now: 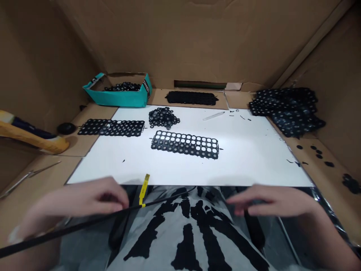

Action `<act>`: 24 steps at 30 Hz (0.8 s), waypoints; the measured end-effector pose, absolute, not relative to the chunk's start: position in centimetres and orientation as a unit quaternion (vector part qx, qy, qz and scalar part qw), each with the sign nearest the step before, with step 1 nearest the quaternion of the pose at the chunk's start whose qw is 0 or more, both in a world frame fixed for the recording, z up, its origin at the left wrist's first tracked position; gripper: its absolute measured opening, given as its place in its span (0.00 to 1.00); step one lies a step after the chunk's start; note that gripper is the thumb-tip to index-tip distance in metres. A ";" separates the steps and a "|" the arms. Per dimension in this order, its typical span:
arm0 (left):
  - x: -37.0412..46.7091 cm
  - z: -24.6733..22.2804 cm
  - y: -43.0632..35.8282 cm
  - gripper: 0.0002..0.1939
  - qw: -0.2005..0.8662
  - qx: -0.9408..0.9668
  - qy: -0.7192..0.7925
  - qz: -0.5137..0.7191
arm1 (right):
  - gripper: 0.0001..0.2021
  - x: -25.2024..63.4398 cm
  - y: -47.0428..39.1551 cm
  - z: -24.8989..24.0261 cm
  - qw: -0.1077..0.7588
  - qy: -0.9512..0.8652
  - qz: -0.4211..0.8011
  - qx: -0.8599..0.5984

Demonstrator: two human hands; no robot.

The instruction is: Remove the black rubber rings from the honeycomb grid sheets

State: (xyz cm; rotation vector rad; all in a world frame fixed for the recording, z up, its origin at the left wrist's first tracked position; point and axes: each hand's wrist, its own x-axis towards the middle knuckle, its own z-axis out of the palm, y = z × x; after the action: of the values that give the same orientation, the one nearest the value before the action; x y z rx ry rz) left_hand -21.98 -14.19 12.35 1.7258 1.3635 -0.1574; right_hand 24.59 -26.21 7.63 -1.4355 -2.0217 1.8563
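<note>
My left hand (97, 195) is at the near left edge of the white board, its fingers curled near a black cable (104, 217) that carries a yellow tag (144, 188). Whether it grips anything is hard to tell. Over the lap on the right, my right hand (265, 201) is slightly blurred, fingers apart and holding nothing. Beyond both hands a black perforated sheet (184, 145) lies on the board, its upper rows showing white holes and its lower rows mostly filled. Behind it is a pile of small black rings (163, 117).
A teal box (118, 98) of black rings stands at the back left. Another perforated sheet (113, 128), tweezers (31, 174), a white pen (213, 116), stacked black strips (191, 98) and a black sheet heap (286, 109) surround the board. Cardboard walls enclose it.
</note>
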 end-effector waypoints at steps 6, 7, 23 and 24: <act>-9.8 10.0 -7.3 0.15 0.291 0.859 0.408 0.106 | 0.20 19.7 -14.2 6.3 0.209 -0.716 0.233 -0.624; -7.6 8.4 -6.7 0.14 0.260 0.880 0.380 0.119 | 0.21 19.0 -12.6 5.2 0.192 -0.731 0.188 -0.627; -2.7 1.1 -5.0 0.10 0.205 0.889 0.345 0.219 | 0.07 16.8 -8.2 1.5 0.271 -0.653 0.398 -0.585; -2.7 1.2 -5.0 0.10 0.210 0.888 0.344 0.221 | 0.07 16.7 -8.3 1.5 0.279 -0.634 0.429 -0.580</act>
State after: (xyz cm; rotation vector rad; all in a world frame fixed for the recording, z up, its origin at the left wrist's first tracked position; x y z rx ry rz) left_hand -2.74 -4.95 1.20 2.4692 0.9575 0.6145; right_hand 16.68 -8.30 1.47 -1.5563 -1.6992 1.1496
